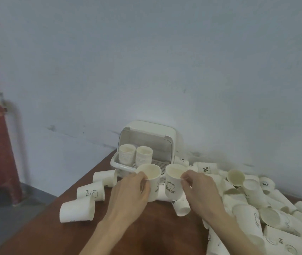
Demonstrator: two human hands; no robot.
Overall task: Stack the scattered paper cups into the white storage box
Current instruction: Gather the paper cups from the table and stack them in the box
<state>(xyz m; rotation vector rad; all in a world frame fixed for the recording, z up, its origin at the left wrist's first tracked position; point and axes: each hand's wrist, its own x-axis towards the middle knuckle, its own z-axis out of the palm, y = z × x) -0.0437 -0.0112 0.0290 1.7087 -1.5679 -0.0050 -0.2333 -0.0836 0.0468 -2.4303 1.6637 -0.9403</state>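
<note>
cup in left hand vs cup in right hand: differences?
The white paper cup in the left hand shows partial lettering, mostly hidden by the left hand; the white paper cup in the right hand shows a bear face and "Bear". The left one tilts its mouth more toward the camera. The right hand pinches its rim. Both are empty, raised before the white storage box.

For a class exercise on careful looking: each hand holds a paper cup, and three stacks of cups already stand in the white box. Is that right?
Not quite. The head view shows two stacks in the white box, not three. The left hand and right hand do each hold a paper cup.
</note>
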